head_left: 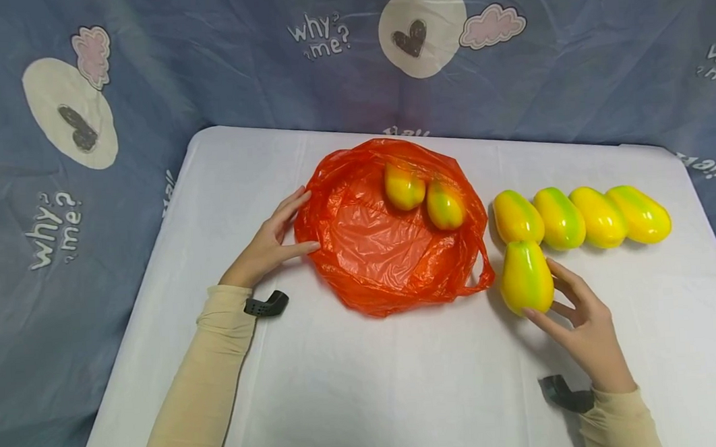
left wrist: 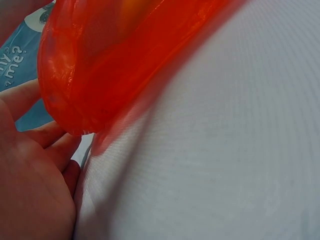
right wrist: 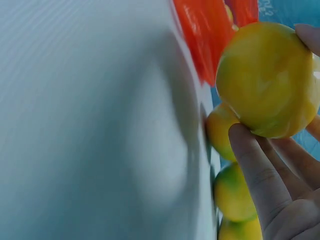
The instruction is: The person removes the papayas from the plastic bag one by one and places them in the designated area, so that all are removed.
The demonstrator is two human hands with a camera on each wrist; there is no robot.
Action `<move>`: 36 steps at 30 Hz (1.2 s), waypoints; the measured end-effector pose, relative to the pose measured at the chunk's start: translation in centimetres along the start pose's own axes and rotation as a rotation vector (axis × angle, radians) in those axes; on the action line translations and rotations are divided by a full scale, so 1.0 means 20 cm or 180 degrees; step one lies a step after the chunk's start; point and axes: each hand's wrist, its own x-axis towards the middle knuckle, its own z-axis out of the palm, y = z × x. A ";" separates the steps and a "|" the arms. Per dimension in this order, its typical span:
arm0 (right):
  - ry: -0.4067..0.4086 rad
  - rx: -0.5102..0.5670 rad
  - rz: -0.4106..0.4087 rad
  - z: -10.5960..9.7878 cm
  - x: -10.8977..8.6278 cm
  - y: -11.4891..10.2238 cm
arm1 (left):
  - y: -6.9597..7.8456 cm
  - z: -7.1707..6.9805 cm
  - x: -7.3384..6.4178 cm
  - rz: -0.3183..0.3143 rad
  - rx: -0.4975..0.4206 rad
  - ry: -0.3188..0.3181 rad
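Observation:
My right hand (head_left: 588, 326) holds a glossy yellow-green papaya (head_left: 528, 279) between thumb and fingers, its narrow end pointing away from me. In the right wrist view this papaya (right wrist: 267, 80) shows its rounded end, raised above the tabletop. A red plastic bag (head_left: 371, 250) lies spread with its mouth facing up; two more papayas (head_left: 405, 187) are inside at its far right. At the bag's left rim is my left hand (head_left: 265, 248), thumb and fingers spread apart and touching the plastic. The left wrist view has the fingers (left wrist: 57, 142) straight against the bag's side.
Several papayas (head_left: 561, 218) stand in a row at the right, just beyond the held one. A loop handle (head_left: 479, 278) of the bag sticks out toward them. White cloth covers the table (head_left: 366, 385), and a blue patterned curtain (head_left: 235, 74) hangs behind.

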 end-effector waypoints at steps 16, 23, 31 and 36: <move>0.0000 -0.0264 0.0283 -0.08 -0.06 0.07 | 0.02 0.00 0.00 -0.0035 -0.0006 0.0003; -0.0070 -0.0300 0.0331 -0.09 -0.06 0.09 | 0.02 0.01 0.00 -0.0024 -0.0051 0.0005; -0.0097 -0.0244 0.0293 -0.09 -0.06 0.09 | 0.02 0.01 0.00 -0.0041 -0.0050 -0.0009; -0.0097 -0.0243 0.0293 -0.09 -0.06 0.08 | 0.02 0.01 0.00 -0.0036 -0.0051 -0.0015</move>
